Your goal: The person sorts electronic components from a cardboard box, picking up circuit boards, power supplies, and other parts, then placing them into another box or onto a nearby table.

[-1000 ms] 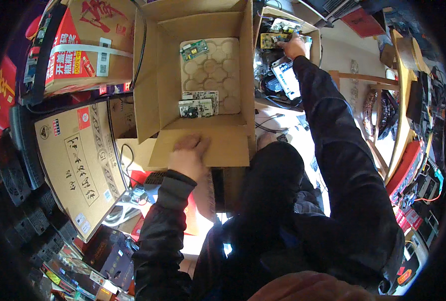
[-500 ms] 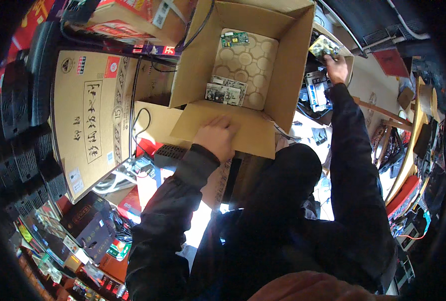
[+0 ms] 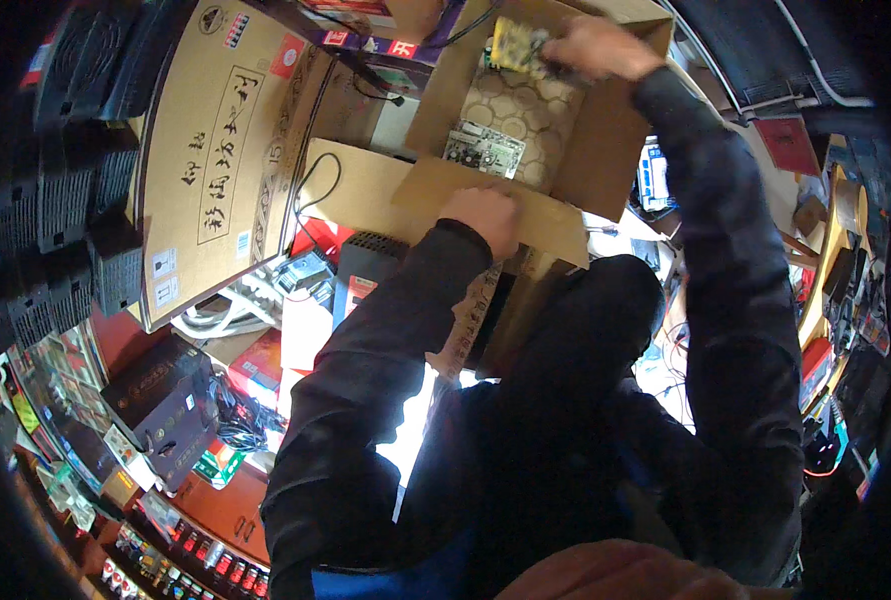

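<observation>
An open cardboard box stands in front of me, with a moulded pulp liner of round hollows at its bottom. My right hand is closed on the edge of a yellowish circuit board, held over the far part of the box. Another circuit board lies on the liner near the front wall. My left hand is closed at the near flap, its fingers curled and their tips partly hidden.
A large printed carton stands to the left, beside stacked black slotted units. A black cable loops over cardboard between carton and box. Below it lie a dark box and bundled cables. A blue-and-white item lies to the right.
My right hand has carried the yellowish circuit board leftward from the right-hand container to above the box. My left hand stays at the flap. The whole view has shifted.
</observation>
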`<state>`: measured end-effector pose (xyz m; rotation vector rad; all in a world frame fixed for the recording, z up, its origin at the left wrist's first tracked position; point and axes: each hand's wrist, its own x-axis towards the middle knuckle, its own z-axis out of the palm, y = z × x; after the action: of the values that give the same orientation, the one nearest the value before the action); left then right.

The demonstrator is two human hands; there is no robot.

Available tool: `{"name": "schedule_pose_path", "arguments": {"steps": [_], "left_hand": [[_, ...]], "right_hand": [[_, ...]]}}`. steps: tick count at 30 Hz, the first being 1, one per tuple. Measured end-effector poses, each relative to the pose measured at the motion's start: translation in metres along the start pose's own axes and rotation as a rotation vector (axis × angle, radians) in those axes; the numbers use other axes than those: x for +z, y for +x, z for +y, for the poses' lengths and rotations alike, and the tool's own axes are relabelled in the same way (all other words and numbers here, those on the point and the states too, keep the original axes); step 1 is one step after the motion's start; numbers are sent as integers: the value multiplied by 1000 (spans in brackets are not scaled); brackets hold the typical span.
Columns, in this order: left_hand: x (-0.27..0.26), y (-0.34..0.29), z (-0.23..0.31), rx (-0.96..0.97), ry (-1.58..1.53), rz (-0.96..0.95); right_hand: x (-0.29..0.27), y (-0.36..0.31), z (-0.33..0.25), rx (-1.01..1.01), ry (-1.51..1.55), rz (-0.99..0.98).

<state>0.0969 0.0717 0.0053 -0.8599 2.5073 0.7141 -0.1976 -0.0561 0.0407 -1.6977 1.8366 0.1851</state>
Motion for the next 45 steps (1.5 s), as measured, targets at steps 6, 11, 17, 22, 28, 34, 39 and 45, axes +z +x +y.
{"name": "schedule_pose_path", "arguments": {"steps": [6,11,17,22,28,34,39,45], "left_hand": [[10,0,-1,-19,-199,108],[17,3,-5,113,-85,190],[18,0,-5,142,-120,282],[14,-3,-7,129,-181,194],[6,-2,-7,142,-132,217],[10,-1,-9,187,-63,227],[9,-1,-7,190,-56,265],[-1,-3,-3,159,-101,244]], "right_hand": [[163,106,-12,78,-147,77],[249,142,8,316,-42,114],[279,156,19,210,-39,-26],[249,128,16,92,-10,-68],[125,55,-46,-146,112,42],[36,-80,16,-654,926,638],[69,-63,219,138,914,996],[158,17,355,586,589,754]]}}
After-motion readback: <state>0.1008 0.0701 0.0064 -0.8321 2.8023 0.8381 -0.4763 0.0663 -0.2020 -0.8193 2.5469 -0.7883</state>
